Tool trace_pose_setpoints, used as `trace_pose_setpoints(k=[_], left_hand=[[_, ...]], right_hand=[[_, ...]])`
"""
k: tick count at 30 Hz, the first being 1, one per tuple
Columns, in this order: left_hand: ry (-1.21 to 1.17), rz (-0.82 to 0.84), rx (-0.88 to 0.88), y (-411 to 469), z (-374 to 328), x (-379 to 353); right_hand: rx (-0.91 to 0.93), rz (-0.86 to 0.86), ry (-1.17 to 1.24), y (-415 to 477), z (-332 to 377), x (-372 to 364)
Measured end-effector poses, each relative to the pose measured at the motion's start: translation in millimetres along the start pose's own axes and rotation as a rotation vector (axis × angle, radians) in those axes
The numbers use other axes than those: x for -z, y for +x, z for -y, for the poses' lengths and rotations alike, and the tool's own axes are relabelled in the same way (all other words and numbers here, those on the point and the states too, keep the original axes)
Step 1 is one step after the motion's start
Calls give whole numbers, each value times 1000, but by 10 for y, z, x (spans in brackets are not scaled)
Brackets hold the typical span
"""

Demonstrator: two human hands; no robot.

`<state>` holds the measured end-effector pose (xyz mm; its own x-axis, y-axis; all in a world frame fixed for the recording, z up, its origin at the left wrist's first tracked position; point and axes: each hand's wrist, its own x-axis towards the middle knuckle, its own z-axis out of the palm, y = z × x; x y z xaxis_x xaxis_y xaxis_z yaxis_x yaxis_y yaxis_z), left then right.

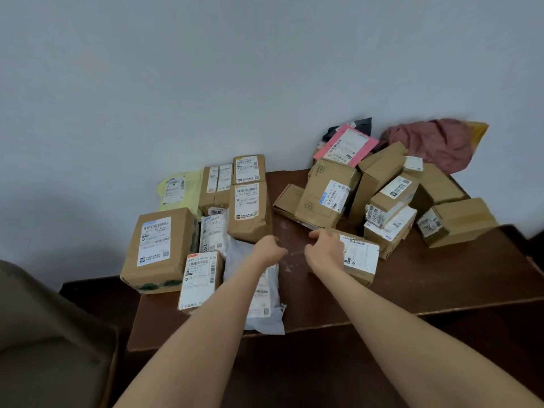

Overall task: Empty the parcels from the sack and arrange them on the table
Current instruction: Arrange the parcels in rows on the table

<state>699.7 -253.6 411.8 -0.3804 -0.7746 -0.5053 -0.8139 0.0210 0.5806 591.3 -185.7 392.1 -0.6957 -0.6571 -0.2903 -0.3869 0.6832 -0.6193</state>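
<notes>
The left hand (269,251) was held with its fingers curled into a fist, and nothing was seen in it. It was placed over the far end of a white plastic mailer bag (260,293). The right hand (325,248) was curled at the left end of a flat brown cardboard box with a white label (360,260); whether that box was gripped could not be told. A bare strip of the dark brown wooden table (441,278) was seen between the two hands.

To the left, parcels were laid side by side: a small white-labelled carton (200,279) just beside the mailer, a large brown cardboard box (159,248) at the table's left edge, a tall brown paper-wrapped box (248,210) beyond the left hand, and a pale yellow mailer (176,189) against the wall.

To the right, a loose heap of brown cardboard boxes (382,195) was piled, tilted against one another, with a pink envelope (347,145) on top at the back. The crumpled dark red cloth sack (432,142) was left behind the heap, against the grey wall (206,69).
</notes>
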Motion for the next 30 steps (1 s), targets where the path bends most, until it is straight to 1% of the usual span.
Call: trace_pose_setpoints(k=[2, 4, 7, 11, 13, 15, 17, 19, 22, 24, 26, 30], left_hand=[[11, 31, -14, 16, -160, -151], [-12, 61, -10, 60, -292, -337], [-26, 91, 24, 77, -406, -588], [-153, 165, 121, 80, -487, -786], [-134, 147, 126, 98, -507, -797], [-106, 95, 127, 116, -511, -777], [-140, 49, 173, 129, -498, -748], [-221, 56, 230, 122, -484, -720], [-351, 169, 308, 77, -451, -705], [-396, 223, 326, 38, -454, -688], [-393, 199, 324, 44, -465, -648], [-442, 83, 293, 154, -486, -500]], right_hand=[[-53, -67, -30, 60, -147, 190], [-108, -98, -44, 118, -338, 392], [-155, -26, -77, 210, -602, 579], [-172, 108, -107, 253, -787, 625], [-197, 117, -129, 242, -806, 613], [-266, 119, -129, 225, -792, 611], [-321, 135, -106, 219, -791, 601], [-332, 186, -53, 208, -782, 579], [-363, 283, 161, 207, -748, 491], [-387, 264, 285, 214, -721, 436], [-390, 247, 360, 194, -676, 442], [-387, 256, 478, 183, -564, 541]])
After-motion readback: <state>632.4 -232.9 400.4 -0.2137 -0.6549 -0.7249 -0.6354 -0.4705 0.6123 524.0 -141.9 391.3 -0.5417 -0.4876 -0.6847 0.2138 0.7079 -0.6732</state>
